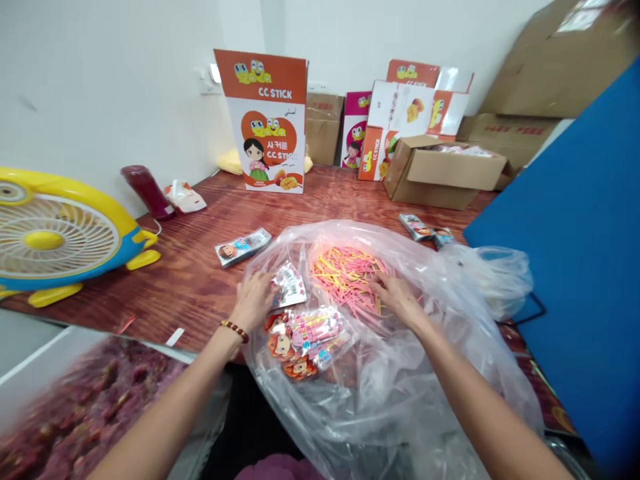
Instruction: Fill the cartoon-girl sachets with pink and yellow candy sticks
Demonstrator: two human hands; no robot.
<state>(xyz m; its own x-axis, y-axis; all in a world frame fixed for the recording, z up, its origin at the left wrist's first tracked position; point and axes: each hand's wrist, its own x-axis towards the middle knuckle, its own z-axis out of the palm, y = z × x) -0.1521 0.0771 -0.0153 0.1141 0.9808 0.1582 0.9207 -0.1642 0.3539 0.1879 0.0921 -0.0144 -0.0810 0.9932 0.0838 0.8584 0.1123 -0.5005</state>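
Thin pink and yellow candy sticks [347, 277] lie in a loose heap inside the big clear plastic bag [410, 373] spread across the wooden table, and from my seat they sit just ahead of both hands, a little to the right of centre. Nearest to me, between my forearms, a small stack of printed cartoon-girl sachets [303, 340] rests on the plastic with its long axis running left to right, tipped slightly upward at the right end. My left hand [255, 300] is palm down at the bag's left edge, fingers loosely curled; it touches a small silvery printed sachet [289, 285], though I cannot tell whether it grips it. My right hand [397, 297] lies flat and open on the near right edge of the heap, fingertips among the sticks, holding nothing that I can see. So the right hand is the nearer one to the sticks. Most of them lie crosswise, roughly left to right, with plenty lying askew.

Farther out on the reddish-brown wooden table [200, 267] lies another flat printed sachet [243, 247], left of the bag. Beyond that stands an upright orange and white CC Stick carton [267, 123].
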